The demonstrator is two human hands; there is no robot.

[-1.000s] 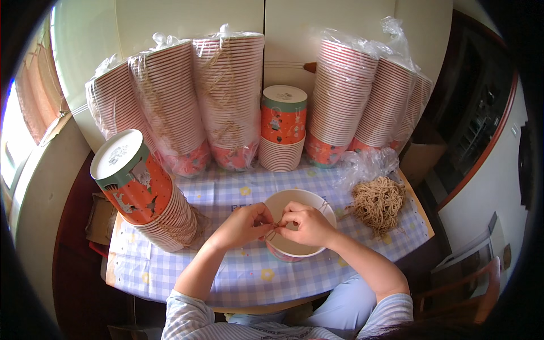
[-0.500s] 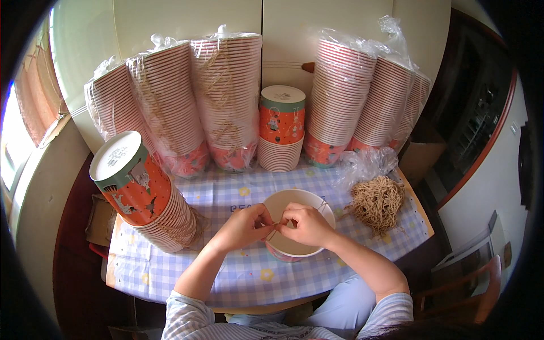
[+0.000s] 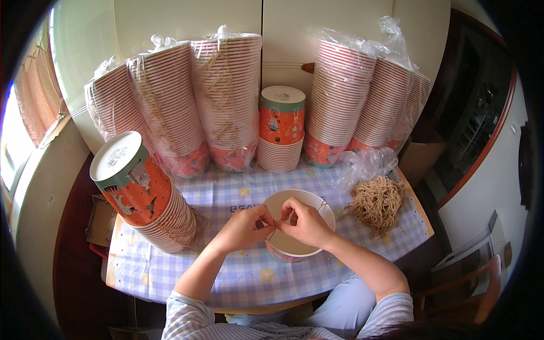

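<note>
A white-lined paper bucket [image 3: 287, 256] stands upright on the table in front of me, its mouth facing up. Over its left rim my left hand [image 3: 245, 228] and my right hand [image 3: 306, 226] meet, fingertips pinched together. Both grip a thin brown cord, mostly hidden by the fingers. At the bucket's right rim another bit of cord [image 3: 324, 205] shows. A tangled heap of brown cords [image 3: 378, 201] lies to the right, with crumpled clear plastic [image 3: 368, 166] behind it.
A tilted stack of upside-down orange and green buckets [image 3: 133, 180] stands at left, cords hanging by its lower rims. Tall plastic-wrapped bucket stacks [image 3: 226, 96] line the back, around a shorter unwrapped stack [image 3: 282, 122]. A checked blue cloth [image 3: 226, 283] covers the table.
My right hand's fingers have lifted and bent slightly, still pinching at the left rim. My left hand has stayed almost where it was. The bucket has not moved.
</note>
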